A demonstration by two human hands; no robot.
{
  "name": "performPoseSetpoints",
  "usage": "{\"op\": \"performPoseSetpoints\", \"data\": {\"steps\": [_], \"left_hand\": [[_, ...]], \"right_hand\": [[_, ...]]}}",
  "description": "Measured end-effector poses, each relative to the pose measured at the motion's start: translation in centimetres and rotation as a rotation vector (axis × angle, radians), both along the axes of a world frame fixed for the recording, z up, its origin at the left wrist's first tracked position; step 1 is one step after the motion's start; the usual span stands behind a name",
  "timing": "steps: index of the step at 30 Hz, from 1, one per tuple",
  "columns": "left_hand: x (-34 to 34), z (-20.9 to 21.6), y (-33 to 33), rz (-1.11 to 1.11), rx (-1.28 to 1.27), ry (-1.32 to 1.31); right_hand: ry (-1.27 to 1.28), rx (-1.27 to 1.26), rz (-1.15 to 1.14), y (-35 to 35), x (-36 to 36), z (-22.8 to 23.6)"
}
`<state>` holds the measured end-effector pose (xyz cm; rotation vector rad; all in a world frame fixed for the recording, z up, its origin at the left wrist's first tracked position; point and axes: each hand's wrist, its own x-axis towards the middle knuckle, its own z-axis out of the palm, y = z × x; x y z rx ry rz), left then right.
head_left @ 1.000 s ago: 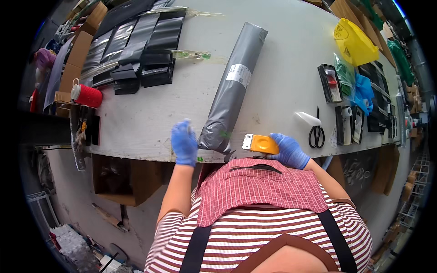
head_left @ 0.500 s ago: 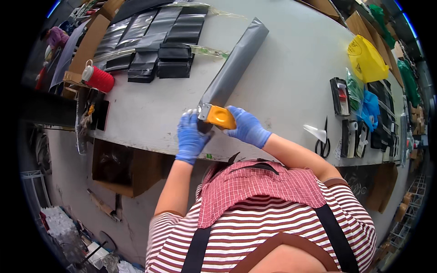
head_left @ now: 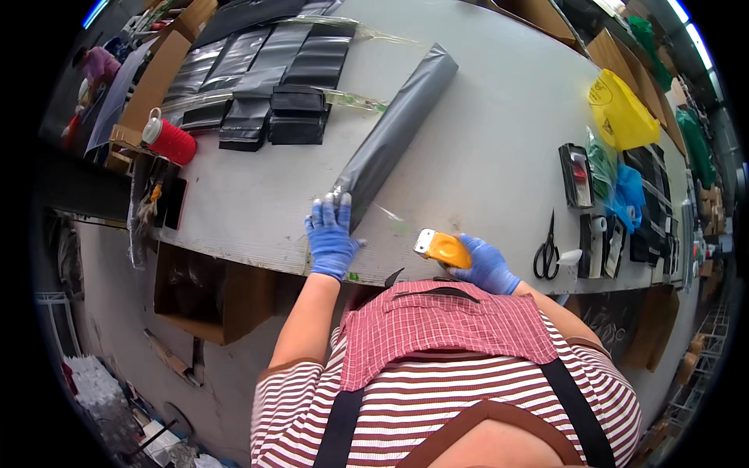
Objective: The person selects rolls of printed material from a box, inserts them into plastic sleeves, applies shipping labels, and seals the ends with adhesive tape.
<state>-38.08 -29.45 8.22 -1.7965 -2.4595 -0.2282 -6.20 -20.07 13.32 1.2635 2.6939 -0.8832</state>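
Grey roll (head_left: 394, 129) is lying slantwise on the white table (head_left: 499, 140), and its near end is now pressed flat by the left hand (head_left: 331, 236). Half a second ago the orange tape tool (head_left: 441, 248) was held against that end; now it is pulled back to the table edge, gripped in the right hand (head_left: 485, 265), so the hands are apart and the taping looks done.

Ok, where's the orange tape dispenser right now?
In the head view, the orange tape dispenser is in the right hand at the table's near edge, right of the grey roll.

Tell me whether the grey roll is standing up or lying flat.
Lying flat. The grey roll stretches lengthwise across the table, and the left hand rests on its near end.
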Motion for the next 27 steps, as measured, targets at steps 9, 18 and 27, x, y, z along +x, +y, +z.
{"op": "performPoseSetpoints", "data": {"steps": [9, 18, 27], "left_hand": [[-9.1, -3.6, 0.1, 0.227, 0.144, -0.857], [-1.2, -0.9, 1.0, -0.029, -0.021, -0.312], [-7.3, -2.2, 1.1, -0.121, 0.027, -0.6]], "right_hand": [[0.321, 0.045, 0.096, 3.0, -7.3, 3.2], [-0.269, 0.068, 0.335, 4.7, -14.7, 6.7], [-0.426, -0.336, 0.478, 10.9, -18.0, 3.7]]}}
